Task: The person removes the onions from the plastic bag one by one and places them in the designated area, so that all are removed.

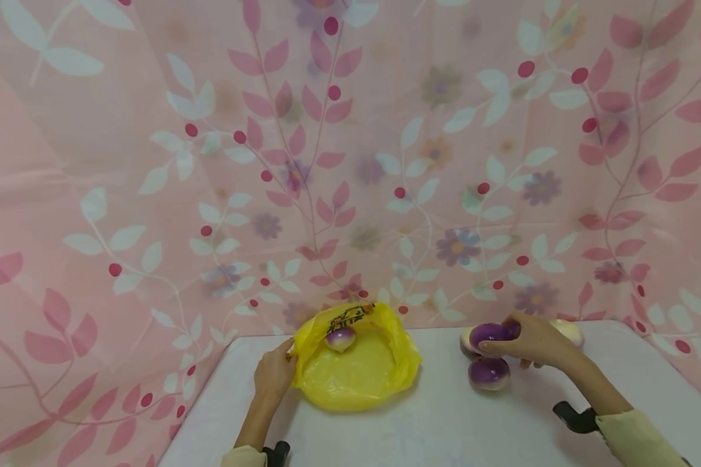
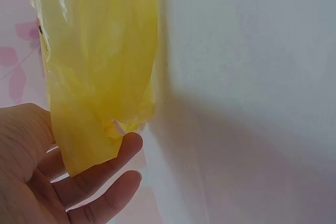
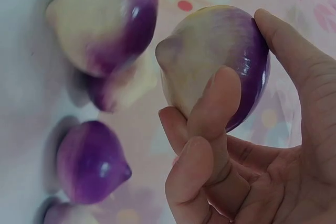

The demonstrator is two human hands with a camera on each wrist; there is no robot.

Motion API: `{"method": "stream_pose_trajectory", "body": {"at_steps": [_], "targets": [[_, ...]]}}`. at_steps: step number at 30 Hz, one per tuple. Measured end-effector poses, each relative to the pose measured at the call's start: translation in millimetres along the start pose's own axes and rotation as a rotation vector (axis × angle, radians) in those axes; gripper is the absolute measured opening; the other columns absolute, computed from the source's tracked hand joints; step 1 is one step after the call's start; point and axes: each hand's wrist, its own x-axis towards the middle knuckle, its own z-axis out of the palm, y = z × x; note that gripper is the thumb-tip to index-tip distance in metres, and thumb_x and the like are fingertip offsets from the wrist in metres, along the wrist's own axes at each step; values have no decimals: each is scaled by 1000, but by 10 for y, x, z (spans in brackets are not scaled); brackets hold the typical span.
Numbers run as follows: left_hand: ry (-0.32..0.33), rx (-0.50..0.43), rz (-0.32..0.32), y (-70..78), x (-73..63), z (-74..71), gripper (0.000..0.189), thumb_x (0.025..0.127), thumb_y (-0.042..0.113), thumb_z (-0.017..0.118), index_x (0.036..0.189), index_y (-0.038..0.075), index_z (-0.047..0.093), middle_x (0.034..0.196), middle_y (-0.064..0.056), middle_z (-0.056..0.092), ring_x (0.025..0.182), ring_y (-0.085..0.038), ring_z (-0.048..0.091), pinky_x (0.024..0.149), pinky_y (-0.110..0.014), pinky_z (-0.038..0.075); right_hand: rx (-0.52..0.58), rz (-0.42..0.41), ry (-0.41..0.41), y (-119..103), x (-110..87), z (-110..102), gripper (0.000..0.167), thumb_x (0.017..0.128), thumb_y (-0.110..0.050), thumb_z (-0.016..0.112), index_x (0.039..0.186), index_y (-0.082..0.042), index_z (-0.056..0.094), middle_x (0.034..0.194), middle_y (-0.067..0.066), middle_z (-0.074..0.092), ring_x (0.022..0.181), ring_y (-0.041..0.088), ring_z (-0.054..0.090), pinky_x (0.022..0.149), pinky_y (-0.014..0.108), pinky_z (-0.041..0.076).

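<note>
A yellow plastic bag lies on the table with its mouth spread wide, and dark print shows on its inner wall. Inside it is a purple-and-white turnip. My left hand holds the bag's left edge; in the left wrist view the plastic passes between thumb and fingers. On the right side, my right hand grips another turnip between thumb and fingertips, raised off the table. Just below it in the head view sits a turnip, and more lie close around, partly hidden by the hand.
In the right wrist view, a large turnip and a purple one rest on the white table. A pale turnip sits behind my right wrist. Pink floral cloth hangs along the table's back edge.
</note>
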Motion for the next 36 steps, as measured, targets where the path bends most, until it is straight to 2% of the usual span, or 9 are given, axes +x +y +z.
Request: {"method": "stream_pose_trajectory", "body": {"at_steps": [4, 10, 12, 15, 22, 29, 36], "targets": [[5, 6, -3, 1, -5, 10, 37, 89, 13, 68, 126, 8, 68, 92, -14, 74, 64, -26, 64, 53, -43, 52, -27, 37, 4, 64, -47, -67, 84, 77, -56, 77, 128, 5, 51, 92, 11, 63, 54, 22, 61, 50, 38, 51], [18, 9, 3, -3, -11, 7, 37, 88, 12, 69, 125, 8, 68, 91, -14, 74, 69, -32, 67, 56, -46, 53, -50, 53, 33, 187, -84, -107, 78, 76, -57, 77, 122, 3, 55, 90, 10, 63, 52, 21, 60, 47, 36, 49], [17, 9, 9, -5, -11, 9, 37, 88, 11, 69, 125, 8, 68, 91, -13, 74, 69, -32, 67, 56, -45, 53, -53, 51, 37, 230, -100, -126, 81, 77, -57, 77, 126, 3, 54, 93, 11, 63, 51, 21, 59, 47, 37, 49], [12, 7, 15, -4, -11, 10, 37, 88, 11, 69, 126, 8, 68, 90, -13, 74, 65, -27, 66, 54, -43, 52, -45, 63, 30, 289, -125, -166, 82, 78, -55, 77, 130, 3, 52, 99, 14, 64, 52, 21, 60, 47, 37, 49], [31, -11, 46, -1, -9, -2, 36, 87, 7, 70, 124, 8, 69, 80, -9, 72, 53, -17, 53, 47, -34, 45, -71, 107, 12, 368, -182, -219, 77, 79, -57, 75, 117, 6, 54, 101, 22, 64, 53, 20, 60, 48, 38, 51], [38, -12, 40, -3, -4, -7, 36, 87, 7, 70, 123, 8, 69, 79, -8, 71, 52, -17, 52, 46, -34, 44, -69, 115, -9, 457, -237, -176, 70, 77, -56, 77, 110, 2, 57, 96, 14, 64, 50, 21, 59, 44, 33, 46], [32, -7, 29, 1, -10, -7, 36, 88, 9, 70, 124, 8, 69, 84, -10, 73, 59, -22, 60, 51, -40, 49, -61, 137, -51, 584, -254, -128, 78, 80, -55, 74, 118, 10, 53, 79, 8, 62, 51, 22, 60, 44, 33, 46]]}}
